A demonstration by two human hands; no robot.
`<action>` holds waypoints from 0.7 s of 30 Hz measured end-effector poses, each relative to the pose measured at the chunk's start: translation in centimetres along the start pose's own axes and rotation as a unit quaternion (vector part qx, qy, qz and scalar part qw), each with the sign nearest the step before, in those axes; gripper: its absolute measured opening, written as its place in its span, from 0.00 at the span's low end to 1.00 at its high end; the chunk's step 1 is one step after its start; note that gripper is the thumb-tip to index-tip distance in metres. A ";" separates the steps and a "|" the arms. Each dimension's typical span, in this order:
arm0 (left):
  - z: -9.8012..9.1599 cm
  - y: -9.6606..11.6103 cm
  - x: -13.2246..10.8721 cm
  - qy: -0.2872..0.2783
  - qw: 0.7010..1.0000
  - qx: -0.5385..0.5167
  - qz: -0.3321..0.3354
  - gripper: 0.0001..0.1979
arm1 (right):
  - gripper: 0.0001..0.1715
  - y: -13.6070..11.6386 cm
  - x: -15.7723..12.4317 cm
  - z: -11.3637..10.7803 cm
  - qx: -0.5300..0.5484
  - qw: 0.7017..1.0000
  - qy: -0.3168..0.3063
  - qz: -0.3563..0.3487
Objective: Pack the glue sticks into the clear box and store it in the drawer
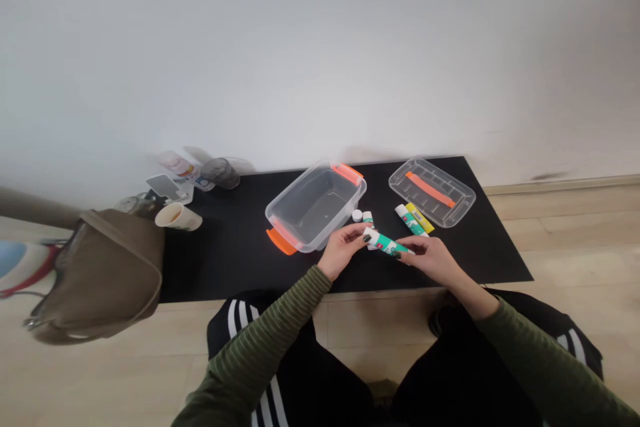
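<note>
The left hand (341,251) is pinching the white end of a green-and-white tube (386,243), and the right hand (425,260) is closed around its green end. Both hands are holding the tube up over the front of the black bench (225,260). At 12 o'clock from the tube, two small bottles (357,215) are standing just beside a clear box (315,207) with orange clips. At 1 o'clock, two more tubes (411,220) are lying near a clear lid (433,192). Well apart at 9 o'clock, a cup (177,217) is lying on its side, near a brown bag (100,273).
</note>
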State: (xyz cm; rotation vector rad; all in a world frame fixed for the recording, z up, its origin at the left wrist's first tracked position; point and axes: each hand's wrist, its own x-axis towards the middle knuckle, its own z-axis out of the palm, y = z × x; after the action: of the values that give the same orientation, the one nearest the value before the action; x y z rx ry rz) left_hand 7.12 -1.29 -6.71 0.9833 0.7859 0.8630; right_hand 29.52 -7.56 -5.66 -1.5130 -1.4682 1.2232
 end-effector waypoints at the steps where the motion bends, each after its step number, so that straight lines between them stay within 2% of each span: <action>1: 0.0 0.0 0.0 -0.004 1.000 0.002 0.003 0.20 | 0.23 0.0 0.0 0.0 0.013 1.000 -0.006 0.008; 8: 0.1 -0.1 0.0 -0.020 0.999 0.030 0.023 0.21 | 0.24 -0.2 0.3 0.3 0.051 0.996 -0.063 0.038; 11: 0.1 0.0 0.3 -0.003 0.992 0.109 0.056 0.21 | 0.21 -0.5 0.4 0.5 -0.021 0.997 -0.069 0.006; 13: -0.1 -0.1 0.8 0.034 0.974 0.206 0.089 0.21 | 0.19 -0.8 0.5 0.5 -0.102 0.994 -0.041 -0.012; 15: -0.5 -0.4 1.4 0.060 0.936 0.324 0.125 0.21 | 0.16 -0.8 0.8 0.5 -0.198 0.980 0.003 -0.016; 17: -1.0 -0.9 2.1 0.061 0.881 0.443 0.155 0.21 | 0.14 -0.5 1.3 0.5 -0.297 0.953 0.060 -0.004; 21: -1.6 -2.3 3.0 0.043 0.762 0.630 0.147 0.25 | 0.14 0.8 2.7 0.7 -0.427 0.894 0.133 0.020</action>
State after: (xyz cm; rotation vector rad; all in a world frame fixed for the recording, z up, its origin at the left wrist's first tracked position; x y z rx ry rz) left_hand 7.68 1.27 -9.87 2.3223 1.3518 0.5563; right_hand 28.86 -5.05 -7.05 -2.1627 -1.8903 0.3180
